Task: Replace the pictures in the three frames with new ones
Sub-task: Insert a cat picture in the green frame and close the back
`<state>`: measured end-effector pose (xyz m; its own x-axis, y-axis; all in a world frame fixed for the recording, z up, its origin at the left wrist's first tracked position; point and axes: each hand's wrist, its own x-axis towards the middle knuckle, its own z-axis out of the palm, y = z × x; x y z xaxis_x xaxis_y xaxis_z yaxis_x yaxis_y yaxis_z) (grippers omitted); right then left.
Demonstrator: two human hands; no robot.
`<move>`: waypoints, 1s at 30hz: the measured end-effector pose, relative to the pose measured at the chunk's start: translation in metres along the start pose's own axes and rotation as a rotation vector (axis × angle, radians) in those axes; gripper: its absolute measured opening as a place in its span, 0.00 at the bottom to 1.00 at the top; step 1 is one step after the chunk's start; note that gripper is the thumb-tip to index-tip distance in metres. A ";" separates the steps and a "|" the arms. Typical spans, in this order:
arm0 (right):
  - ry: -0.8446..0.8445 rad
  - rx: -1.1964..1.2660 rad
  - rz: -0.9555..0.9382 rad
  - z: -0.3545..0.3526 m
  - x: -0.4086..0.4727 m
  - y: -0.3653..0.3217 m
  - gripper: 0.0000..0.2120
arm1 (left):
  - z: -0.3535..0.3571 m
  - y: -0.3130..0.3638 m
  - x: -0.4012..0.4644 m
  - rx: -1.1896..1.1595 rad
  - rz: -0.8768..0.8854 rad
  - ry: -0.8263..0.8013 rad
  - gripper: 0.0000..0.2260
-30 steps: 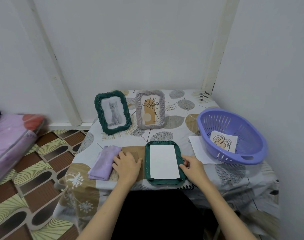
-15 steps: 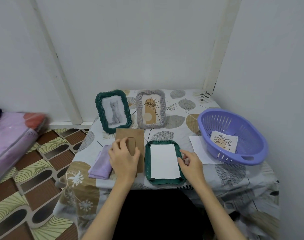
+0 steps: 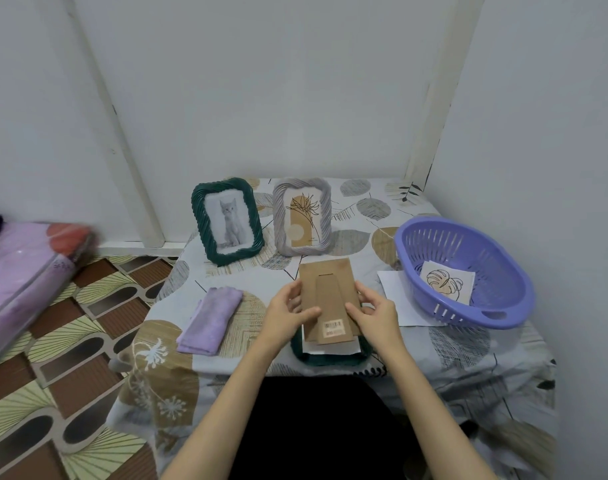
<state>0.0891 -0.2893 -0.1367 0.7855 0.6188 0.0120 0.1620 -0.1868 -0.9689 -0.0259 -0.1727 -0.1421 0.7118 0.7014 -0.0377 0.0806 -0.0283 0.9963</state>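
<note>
Surface: small table (image 3: pixel 468 355) under a leaf-print cloth, set in a white corner.
Near frame: green frame (image 3: pixel 330 358) lies face down, white sheet inside.
Backing board (image 3: pixel 330 299): brown, barcode sticker, stand flap; held above the frame, probably for refitting.
Hands: left hand (image 3: pixel 285 315) and right hand (image 3: pixel 375 315) each pinch one side edge.
Far: cat frame (image 3: pixel 227 220) and grey frame (image 3: pixel 302 216) stand upright.

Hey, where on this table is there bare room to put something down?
Bare cloth lies behind the purple basket, right of the grey frame, and on the left front between the lilac cloth and the cat frame. The front middle is crowded: both hands hold the cardboard backing over the green frame.
</note>
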 end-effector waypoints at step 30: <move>-0.232 -0.435 0.043 -0.013 0.008 0.012 0.29 | -0.013 -0.028 0.011 0.482 -0.041 -0.121 0.37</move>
<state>0.1054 -0.2964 -0.1448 0.6516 0.7476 -0.1288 0.4055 -0.4868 -0.7737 -0.0294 -0.1545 -0.1696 0.7746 0.6222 -0.1134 0.4035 -0.3481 0.8462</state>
